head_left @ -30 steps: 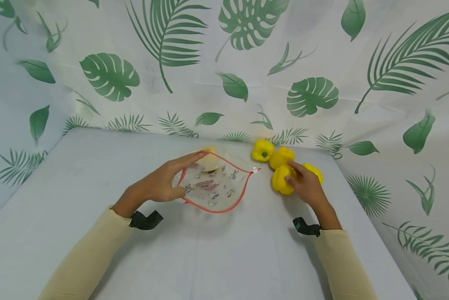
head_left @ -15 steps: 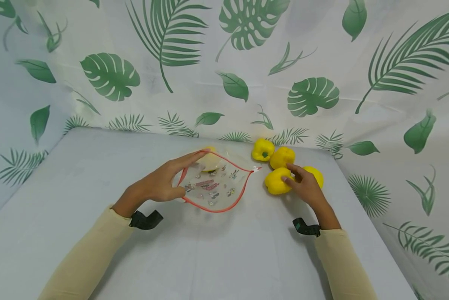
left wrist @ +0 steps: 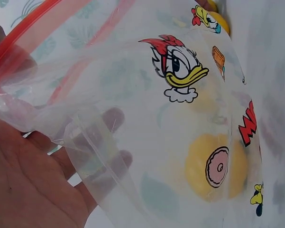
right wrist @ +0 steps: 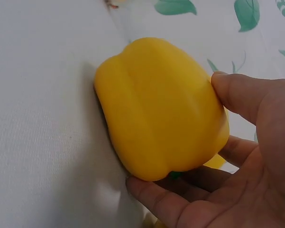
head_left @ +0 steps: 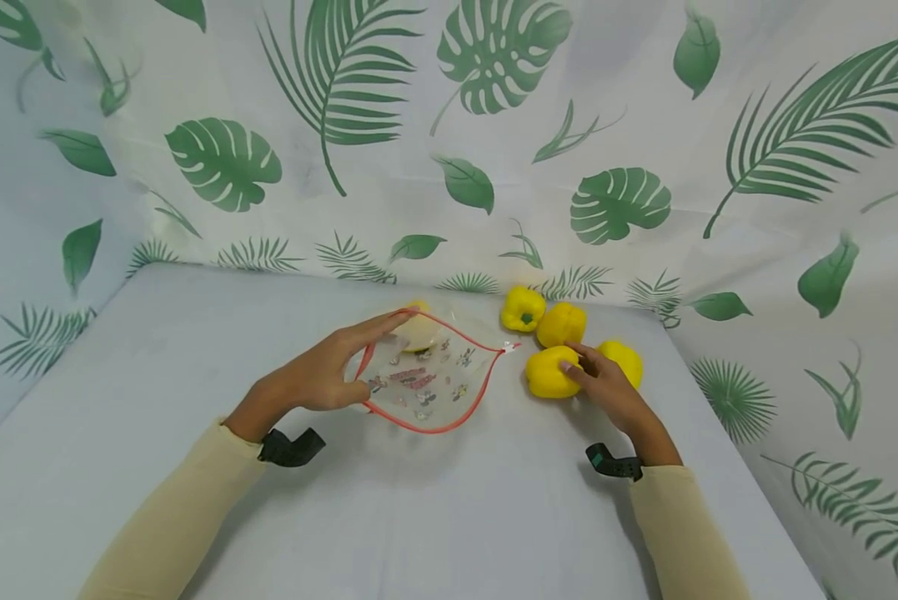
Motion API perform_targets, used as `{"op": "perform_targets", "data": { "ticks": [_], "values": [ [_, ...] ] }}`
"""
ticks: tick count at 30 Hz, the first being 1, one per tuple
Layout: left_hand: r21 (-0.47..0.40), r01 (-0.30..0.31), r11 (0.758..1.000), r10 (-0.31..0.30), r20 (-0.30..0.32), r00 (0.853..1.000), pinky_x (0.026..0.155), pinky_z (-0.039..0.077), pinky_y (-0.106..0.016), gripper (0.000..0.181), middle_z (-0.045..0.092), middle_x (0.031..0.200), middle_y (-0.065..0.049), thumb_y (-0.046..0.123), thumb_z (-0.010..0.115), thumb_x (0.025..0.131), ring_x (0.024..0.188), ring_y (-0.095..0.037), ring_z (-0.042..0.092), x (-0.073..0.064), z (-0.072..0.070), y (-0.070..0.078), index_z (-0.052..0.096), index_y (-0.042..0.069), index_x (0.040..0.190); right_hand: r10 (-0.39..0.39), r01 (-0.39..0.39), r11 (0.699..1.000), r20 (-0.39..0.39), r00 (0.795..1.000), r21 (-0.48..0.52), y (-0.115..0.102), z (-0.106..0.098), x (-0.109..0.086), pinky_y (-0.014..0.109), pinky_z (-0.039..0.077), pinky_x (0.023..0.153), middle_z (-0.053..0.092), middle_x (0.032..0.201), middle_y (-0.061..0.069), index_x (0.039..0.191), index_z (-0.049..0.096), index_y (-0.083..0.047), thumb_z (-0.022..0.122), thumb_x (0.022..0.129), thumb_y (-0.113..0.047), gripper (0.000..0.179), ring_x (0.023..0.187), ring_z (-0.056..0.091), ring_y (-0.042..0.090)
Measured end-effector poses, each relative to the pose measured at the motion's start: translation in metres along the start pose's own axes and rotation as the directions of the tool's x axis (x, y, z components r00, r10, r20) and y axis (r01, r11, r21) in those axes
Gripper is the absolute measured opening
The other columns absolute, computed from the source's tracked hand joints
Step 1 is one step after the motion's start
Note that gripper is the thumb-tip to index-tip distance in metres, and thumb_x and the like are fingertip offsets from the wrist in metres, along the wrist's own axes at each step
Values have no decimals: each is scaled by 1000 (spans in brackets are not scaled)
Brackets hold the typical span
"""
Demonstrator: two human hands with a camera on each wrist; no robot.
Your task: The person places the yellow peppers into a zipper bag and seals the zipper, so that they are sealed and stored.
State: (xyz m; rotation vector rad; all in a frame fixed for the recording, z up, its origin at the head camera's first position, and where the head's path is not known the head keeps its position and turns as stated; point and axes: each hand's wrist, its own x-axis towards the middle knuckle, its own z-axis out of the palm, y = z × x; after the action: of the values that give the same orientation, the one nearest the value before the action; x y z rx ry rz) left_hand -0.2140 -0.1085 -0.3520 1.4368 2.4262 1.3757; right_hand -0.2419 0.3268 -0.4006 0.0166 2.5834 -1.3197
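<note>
My left hand (head_left: 321,362) holds a clear plastic zip bag (head_left: 437,387) by its left side, fingers at the upper edge and thumb at the lower one. The bag's mouth, edged with a red zip, gapes towards me, and cartoon figures are printed on the plastic. Through it shows a yellow bell pepper (left wrist: 197,166); whether this lies inside or behind the bag I cannot tell. To the right, my right hand (head_left: 606,383) grips another yellow bell pepper (right wrist: 161,109) between thumb and fingers, low over the table. Its green stem end faces the palm.
Behind the right hand sit more yellow peppers: one (head_left: 523,309) at the back, one (head_left: 561,323) in front of it, and one (head_left: 621,362) beside the hand. The white-covered table (head_left: 418,517) ends at a leaf-patterned backdrop (head_left: 388,192).
The pepper in my right hand has turned onto its side and shifted slightly left. My left hand keeps its hold on the zip bag. The head view has tilted up slightly.
</note>
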Motion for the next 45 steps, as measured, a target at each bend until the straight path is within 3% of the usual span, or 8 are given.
{"op": "perform_targets", "data": {
  "ticks": [8, 17, 25, 30, 34, 45],
  "values": [
    [2, -10, 1000, 10, -3, 1000, 97, 40, -41, 98, 21, 160, -1, -10, 49, 64, 139, -19, 30, 0, 0, 0, 21, 13, 156, -29, 28, 999, -30, 999, -18, 3, 6, 3, 53, 31, 107, 29, 154, 21, 154, 29, -10, 55, 94, -50, 76, 138, 30, 41],
    [-10, 5, 1000, -5, -7, 1000, 92, 42, -43, 99, 20, 160, 1, -10, 50, 66, 136, -19, 33, 2, 0, -2, 19, 14, 157, -80, 81, 997, -20, 997, 16, 1, 10, 1, 50, 41, 101, 37, 150, 18, 153, 32, -10, 56, 93, -53, 78, 133, 39, 37],
    [-26, 13, 1000, -13, -10, 1000, 94, 42, -42, 100, 15, 161, -1, -8, 49, 67, 132, -20, 38, 2, 4, -3, 12, 12, 157, -166, 169, 983, -35, 985, 78, -18, 14, -6, 41, 48, 95, 46, 144, 12, 151, 35, -12, 55, 94, -49, 71, 122, 50, 29],
    [-19, 11, 1000, -11, -11, 1000, 98, 40, -40, 100, 13, 161, 1, -8, 49, 67, 135, -19, 33, 3, 6, -4, 11, 12, 157, -228, 232, 970, -53, 972, 77, -36, 17, -17, 30, 50, 91, 49, 142, 11, 151, 36, -13, 56, 94, -47, 69, 118, 54, 28],
    [-14, 17, 1000, -18, -18, 1000, 97, 42, -41, 100, 13, 161, 1, -8, 49, 67, 135, -19, 32, 2, 6, -3, 11, 12, 157, -298, 302, 949, -63, 953, 86, -49, 20, -26, 25, 50, 89, 51, 139, 12, 150, 37, -11, 56, 96, -42, 66, 114, 56, 28],
    [-20, 23, 1000, -24, -23, 999, 99, 40, -47, 101, 12, 161, 4, -7, 49, 66, 138, -21, 29, 3, 7, -4, 11, 13, 157, -503, 512, 858, -139, 853, 38, -81, 10, -65, 20, 48, 89, 50, 140, 16, 147, 42, -5, 53, 100, -19, 50, 110, 58, 17]
  ]
}}
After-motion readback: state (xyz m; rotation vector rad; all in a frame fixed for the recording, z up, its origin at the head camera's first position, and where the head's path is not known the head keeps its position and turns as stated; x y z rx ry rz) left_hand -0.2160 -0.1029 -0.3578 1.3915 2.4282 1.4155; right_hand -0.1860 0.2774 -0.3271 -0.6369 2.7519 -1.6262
